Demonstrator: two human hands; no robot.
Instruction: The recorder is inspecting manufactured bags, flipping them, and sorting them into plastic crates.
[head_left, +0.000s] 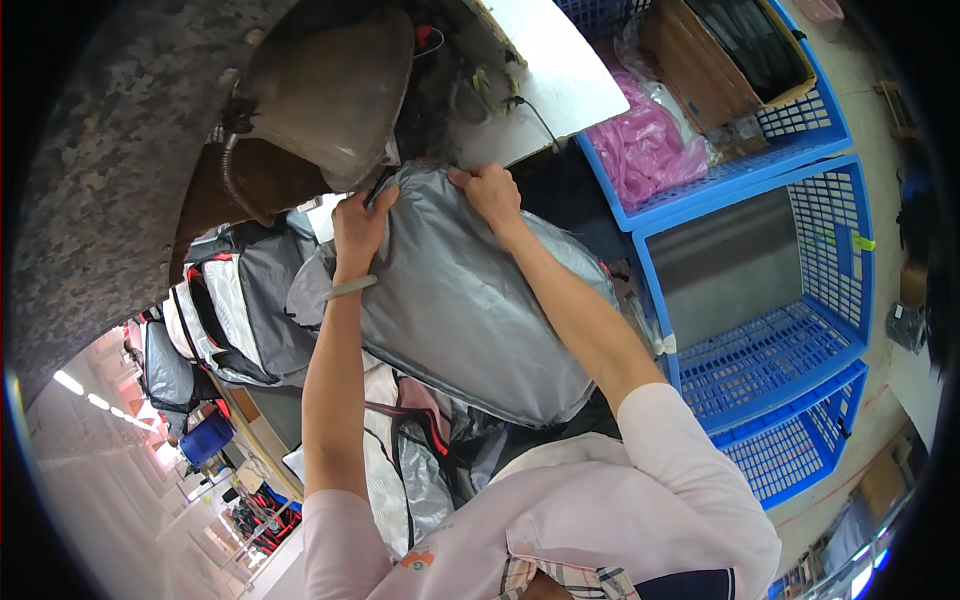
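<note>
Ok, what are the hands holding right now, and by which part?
Both the left hand and right hand grip a stuffed silver-grey bag by its top edge.

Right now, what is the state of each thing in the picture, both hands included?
Left hand: shut on the grey bag, at its top edge.
Right hand: shut on the same top edge.
Grey bag: full and puffed, held up by both hands.
Near blue crate: empty.
Far blue crate: holds pink plastic bags and a brown box.
</note>
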